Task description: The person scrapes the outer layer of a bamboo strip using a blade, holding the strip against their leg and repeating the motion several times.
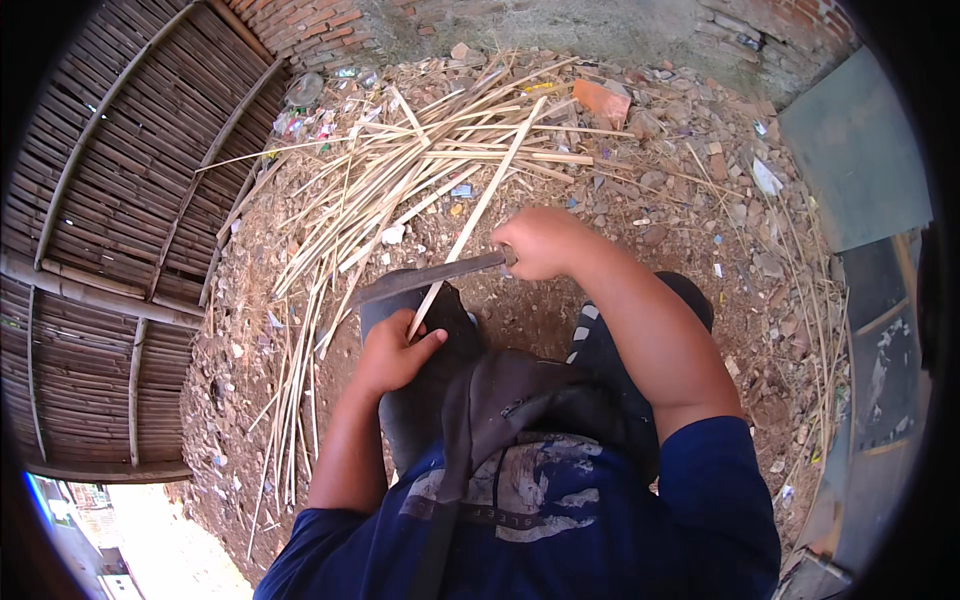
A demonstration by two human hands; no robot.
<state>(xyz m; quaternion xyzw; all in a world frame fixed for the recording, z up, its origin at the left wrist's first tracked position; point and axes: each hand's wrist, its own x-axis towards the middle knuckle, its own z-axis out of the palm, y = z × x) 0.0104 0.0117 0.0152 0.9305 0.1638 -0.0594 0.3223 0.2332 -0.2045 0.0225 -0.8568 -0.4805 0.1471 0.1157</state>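
Note:
My left hand (396, 352) is closed round the lower end of a long pale bamboo strip (490, 190), over my left knee. The strip slants up and away to the right, its far end above the pile. My right hand (540, 243) grips the handle of a machete (435, 275). Its dark, broad blade points left and lies across the strip just above my left fingers. Whether the edge bites into the strip I cannot tell. Beyond my hands, a heap of split bamboo strips (400, 190) lies on the ground.
A woven bamboo wall (130, 150) stands at the left, a brick and plaster wall (560, 30) at the back. Grey-green panels (850, 150) line the right. An orange brick piece (602, 100) and litter lie on the rubble-strewn dirt. More thin strips (815, 310) run along the right.

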